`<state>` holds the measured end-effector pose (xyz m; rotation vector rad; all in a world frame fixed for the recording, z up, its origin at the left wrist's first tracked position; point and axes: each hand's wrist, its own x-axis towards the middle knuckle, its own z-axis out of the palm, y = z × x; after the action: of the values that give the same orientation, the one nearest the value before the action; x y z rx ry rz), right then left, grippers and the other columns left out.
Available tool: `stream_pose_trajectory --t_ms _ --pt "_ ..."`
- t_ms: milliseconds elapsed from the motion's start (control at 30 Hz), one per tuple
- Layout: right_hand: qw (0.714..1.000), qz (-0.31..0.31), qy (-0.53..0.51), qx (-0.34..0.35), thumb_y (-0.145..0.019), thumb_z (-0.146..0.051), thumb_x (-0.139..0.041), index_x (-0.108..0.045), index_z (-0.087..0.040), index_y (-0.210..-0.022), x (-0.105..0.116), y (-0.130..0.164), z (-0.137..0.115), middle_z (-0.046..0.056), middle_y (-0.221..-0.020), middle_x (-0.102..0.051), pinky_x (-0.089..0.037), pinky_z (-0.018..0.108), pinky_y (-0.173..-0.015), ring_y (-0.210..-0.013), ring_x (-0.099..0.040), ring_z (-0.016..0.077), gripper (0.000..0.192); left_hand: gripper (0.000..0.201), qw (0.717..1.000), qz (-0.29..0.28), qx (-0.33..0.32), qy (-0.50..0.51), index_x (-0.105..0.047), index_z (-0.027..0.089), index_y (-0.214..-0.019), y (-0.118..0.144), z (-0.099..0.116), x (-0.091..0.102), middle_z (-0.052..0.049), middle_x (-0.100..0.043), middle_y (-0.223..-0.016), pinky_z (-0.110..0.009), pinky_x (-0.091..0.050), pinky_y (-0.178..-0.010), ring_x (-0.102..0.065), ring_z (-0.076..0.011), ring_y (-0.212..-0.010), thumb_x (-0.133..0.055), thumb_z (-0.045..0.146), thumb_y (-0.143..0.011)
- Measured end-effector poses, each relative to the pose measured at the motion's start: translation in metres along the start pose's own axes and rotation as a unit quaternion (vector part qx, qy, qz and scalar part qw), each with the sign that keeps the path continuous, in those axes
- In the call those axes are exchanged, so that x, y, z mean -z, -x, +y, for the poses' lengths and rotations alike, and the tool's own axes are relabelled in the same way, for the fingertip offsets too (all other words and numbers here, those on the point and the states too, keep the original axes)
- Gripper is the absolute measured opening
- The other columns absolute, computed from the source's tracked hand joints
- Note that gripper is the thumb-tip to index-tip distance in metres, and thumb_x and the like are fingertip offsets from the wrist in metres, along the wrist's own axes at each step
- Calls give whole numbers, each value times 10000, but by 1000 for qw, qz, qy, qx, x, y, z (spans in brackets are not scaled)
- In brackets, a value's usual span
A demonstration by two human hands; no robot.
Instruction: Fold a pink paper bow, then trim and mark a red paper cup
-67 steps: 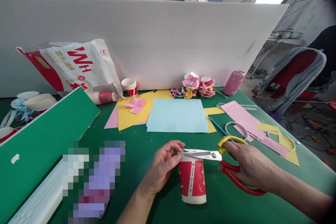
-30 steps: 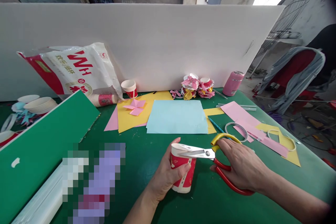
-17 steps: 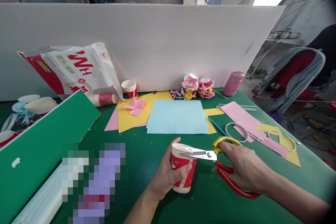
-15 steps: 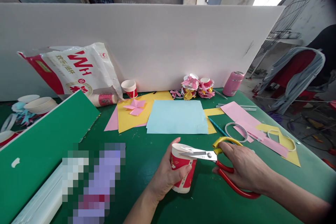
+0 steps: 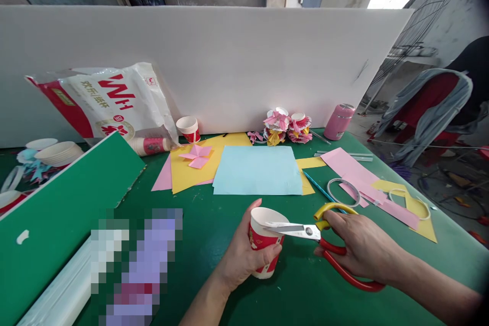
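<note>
The scissors (image 5: 305,231) have slid right, blades nearly together over the rim. Left hand (image 5: 244,254) clasps the red-and-white paper cup (image 5: 263,242) at six o'clock on the green table (image 5: 305,295); right hand (image 5: 359,249) grips the handles.

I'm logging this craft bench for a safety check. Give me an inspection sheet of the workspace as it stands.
Surface: green table, mostly covered.
Job's things: red paper cup, tilted, held by left hand; scissors, blades at the cup's rim, in right hand.
Clutter: light blue sheet, yellow sheet, pink strips, finished paper decorations, pink bottle, cup bag, green board.
Grippers: both hands' fingers closed on their things.
Cables: nothing seen.
Surroundings: white partition; draped chair at right.
</note>
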<state>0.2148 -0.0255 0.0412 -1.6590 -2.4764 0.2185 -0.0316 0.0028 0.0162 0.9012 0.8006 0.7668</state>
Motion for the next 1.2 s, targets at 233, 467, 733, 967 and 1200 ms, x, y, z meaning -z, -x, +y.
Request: stream_pose_trajectory --t_ms 233,467,733,967,1200 --pt "1000 7 3 13 -765 -523 -568 -524 -186 -932 -1 4 3 59 -726 -670 -458 308 -488 -585 -625 216 380 978 997 -52 52 21 -284 201 -1381 -3 -2 13 -135 -622 -1095 -421 -430 -839 -562 -301 -1001 -799 337 -561" --pt "1000 8 3 5 -749 -539 -582 -508 -177 -989 -2 5 0 107 -889 -666 -500 374 -616 -769 -632 267 440 1067 999 -7 19 31 -199 240 -1412 -2 -1 4 -119 -640 -1053 -431 -434 -830 -576 -304 -973 -812 304 -540" --pt "1000 14 3 13 -754 -496 -576 -519 -177 -1016 -4 1 -7 121 -946 -655 -503 403 -662 -829 -624 286 416 1018 999 -13 28 17 -240 235 -1393 -1 -4 0 -113 -627 -1073 -410 -429 -830 -571 -279 -960 -806 305 -550" --pt "1000 -28 -7 -3 -756 -523 -566 -517 -160 -976 1 -4 -12 112 -877 -652 -493 400 -609 -748 -615 276 428 1052 1000 14 11 0 -198 252 -1408 -1 -3 -3 -93 -627 -1047 -392 -432 -825 -569 -260 -938 -805 303 -550" --pt "998 -62 -7 -10 -797 -529 -516 -517 -149 -983 0 -2 -10 111 -824 -663 -474 367 -538 -673 -615 259 423 998 999 31 -2 -12 -264 219 -1378 0 -2 -6 -108 -618 -1048 -402 -433 -825 -558 -268 -938 -807 310 -545"
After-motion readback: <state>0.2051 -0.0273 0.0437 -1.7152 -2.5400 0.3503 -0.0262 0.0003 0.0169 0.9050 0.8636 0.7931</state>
